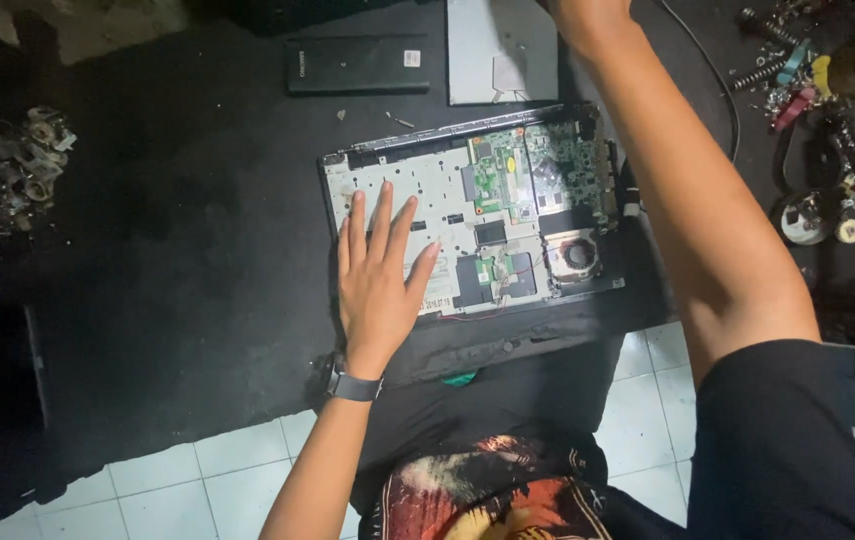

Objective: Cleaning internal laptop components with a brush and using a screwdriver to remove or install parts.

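A person's left hand (377, 285) is lying flat with fingers spread, grasping nothing, on an opened laptop (472, 210) on a dark mat (177, 300), steadying it mid-disassembly, while the right hand (587, 18) is reaching beyond the frame, grip unclear.

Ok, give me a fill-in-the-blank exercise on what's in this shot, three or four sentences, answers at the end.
1. The left hand lies flat, fingers spread, on the opened ____.
2. On the left wrist sits a dark ____.
3. The round cooling fan is at the laptop's ____ side in the picture.
4. The right hand reaches up past the laptop toward the picture's ____ edge.

Missing words: laptop; watch; right; top
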